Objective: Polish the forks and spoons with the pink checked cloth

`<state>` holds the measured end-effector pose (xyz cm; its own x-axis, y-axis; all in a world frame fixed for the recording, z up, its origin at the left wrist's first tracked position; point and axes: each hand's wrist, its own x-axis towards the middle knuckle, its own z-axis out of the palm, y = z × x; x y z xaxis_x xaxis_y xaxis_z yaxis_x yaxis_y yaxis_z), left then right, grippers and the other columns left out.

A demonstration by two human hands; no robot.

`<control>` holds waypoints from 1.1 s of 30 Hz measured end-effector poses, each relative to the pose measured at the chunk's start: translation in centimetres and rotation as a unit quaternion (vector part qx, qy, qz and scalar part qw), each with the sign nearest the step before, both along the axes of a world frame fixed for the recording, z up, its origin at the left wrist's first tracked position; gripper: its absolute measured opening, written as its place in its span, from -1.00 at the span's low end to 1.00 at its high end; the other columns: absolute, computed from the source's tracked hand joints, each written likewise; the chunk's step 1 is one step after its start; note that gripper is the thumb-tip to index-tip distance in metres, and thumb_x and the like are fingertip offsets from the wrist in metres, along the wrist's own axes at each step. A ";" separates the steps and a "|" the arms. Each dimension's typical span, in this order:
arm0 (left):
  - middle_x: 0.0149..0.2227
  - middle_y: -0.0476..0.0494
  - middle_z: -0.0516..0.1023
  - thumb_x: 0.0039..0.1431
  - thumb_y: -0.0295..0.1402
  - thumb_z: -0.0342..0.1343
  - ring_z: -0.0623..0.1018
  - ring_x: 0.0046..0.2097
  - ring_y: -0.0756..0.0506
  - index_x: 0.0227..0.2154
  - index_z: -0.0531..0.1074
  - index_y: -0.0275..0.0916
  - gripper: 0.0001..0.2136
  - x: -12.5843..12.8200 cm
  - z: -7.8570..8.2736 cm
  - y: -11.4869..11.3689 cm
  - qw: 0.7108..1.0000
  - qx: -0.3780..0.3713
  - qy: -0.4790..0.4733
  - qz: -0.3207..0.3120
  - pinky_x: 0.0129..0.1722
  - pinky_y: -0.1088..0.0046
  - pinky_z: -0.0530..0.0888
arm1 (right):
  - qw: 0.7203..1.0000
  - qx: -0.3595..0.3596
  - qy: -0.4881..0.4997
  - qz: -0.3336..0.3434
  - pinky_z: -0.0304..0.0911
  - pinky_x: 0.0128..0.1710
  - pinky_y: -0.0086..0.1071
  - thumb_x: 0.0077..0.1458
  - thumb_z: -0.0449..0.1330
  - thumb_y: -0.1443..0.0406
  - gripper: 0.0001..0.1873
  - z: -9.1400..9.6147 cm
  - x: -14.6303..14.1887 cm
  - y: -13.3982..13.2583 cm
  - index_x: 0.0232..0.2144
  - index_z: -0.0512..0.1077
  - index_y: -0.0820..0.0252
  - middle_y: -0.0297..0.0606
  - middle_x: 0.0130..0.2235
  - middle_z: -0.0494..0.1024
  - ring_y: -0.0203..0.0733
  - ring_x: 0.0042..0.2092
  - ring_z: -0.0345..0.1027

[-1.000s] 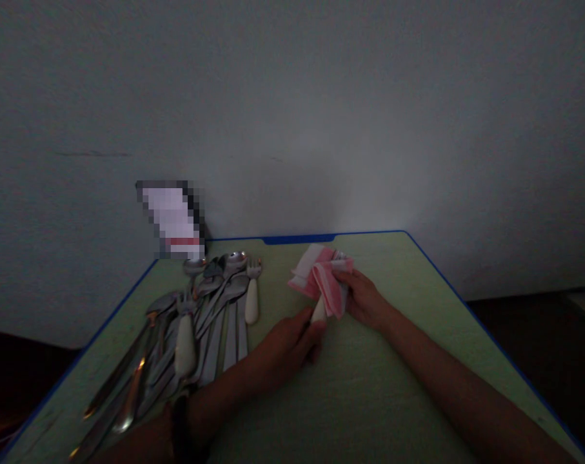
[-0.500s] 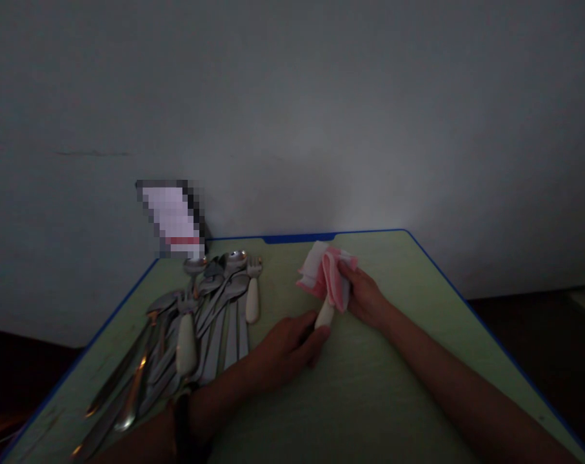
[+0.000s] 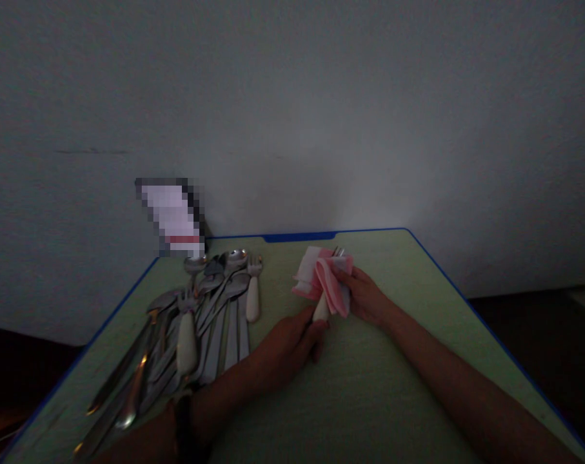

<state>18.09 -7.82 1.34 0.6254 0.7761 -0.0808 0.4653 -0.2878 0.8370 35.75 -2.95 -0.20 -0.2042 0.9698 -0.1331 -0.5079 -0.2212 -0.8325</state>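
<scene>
My left hand [image 3: 292, 345] is closed around the white handle of a fork [image 3: 322, 309], which points away from me over the table. A pink and white cloth [image 3: 331, 283] is folded around the fork's neck, and the tine tips show beyond its far edge. My right hand [image 3: 366, 295] pinches the cloth from the right side, thumb on top. Left of my hands lies a pile of spoons, forks and other cutlery [image 3: 217, 322]. At its right edge rests another white-handled fork [image 3: 253, 298], and a third white-handled fork [image 3: 187, 345] lies on the pile.
The light green table [image 3: 398, 399] has a blue rim and stands against a grey wall [image 3: 292, 116]. A blurred-out upright device [image 3: 173, 216] leans at the far left corner, just behind the cutlery. My left forearm, with a dark wristband [image 3: 183, 419], crosses beside the pile.
The cloth has slid a little down the fork toward my left hand, so the tines now show past it. My right hand has shifted slightly with it; the cutlery pile is unchanged.
</scene>
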 end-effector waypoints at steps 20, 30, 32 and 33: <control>-0.50 0.00 0.41 0.30 -0.20 -0.24 0.41 -0.44 0.00 -0.47 0.29 -0.23 -0.67 -0.2 0.8 -0.1 0.997 0.034 0.020 -0.061 -0.39 0.53 0.31 | 1.000 0.006 -0.029 0.006 0.30 -0.35 -0.47 -0.13 0.30 0.28 -0.78 -0.5 0.3 0.1 -0.35 0.46 0.24 -0.29 -0.37 0.57 -0.32 -0.40 0.40; -0.52 0.02 0.38 0.26 -0.17 -0.17 0.37 -0.49 0.02 -0.43 0.30 -0.25 -0.71 -0.1 0.8 -0.2 0.998 0.028 0.020 -0.060 -0.49 0.55 0.25 | 1.000 -0.005 -0.021 0.003 0.29 -0.39 -0.48 -0.11 0.30 0.24 -0.76 -0.4 0.2 0.1 -0.35 0.46 0.23 -0.32 -0.40 0.56 -0.34 -0.43 0.39; -0.52 0.02 0.38 0.26 -0.16 -0.17 0.36 -0.49 0.02 -0.42 0.30 -0.25 -0.70 -0.1 0.7 -0.2 0.997 0.033 0.026 -0.061 -0.50 0.55 0.25 | 0.999 -0.029 0.008 -0.024 0.30 -0.38 -0.46 -0.09 0.28 0.21 -0.77 -0.5 0.1 0.2 -0.37 0.46 0.22 -0.32 -0.43 0.55 -0.33 -0.44 0.39; -0.52 0.02 0.38 0.26 -0.16 -0.18 0.35 -0.49 0.02 -0.42 0.31 -0.26 -0.69 -0.1 0.6 -0.2 0.997 0.035 0.029 -0.062 -0.51 0.55 0.24 | 0.999 -0.036 0.023 -0.034 0.30 -0.37 -0.45 -0.08 0.27 0.20 -0.77 -0.5 0.1 0.3 -0.37 0.46 0.22 -0.33 -0.44 0.55 -0.32 -0.44 0.39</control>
<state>18.01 -8.02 1.97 0.7133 0.6976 -0.0679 0.4692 -0.4033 0.7856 35.86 -2.62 -0.72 -0.1451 0.9699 -0.1954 -0.5606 -0.2434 -0.7915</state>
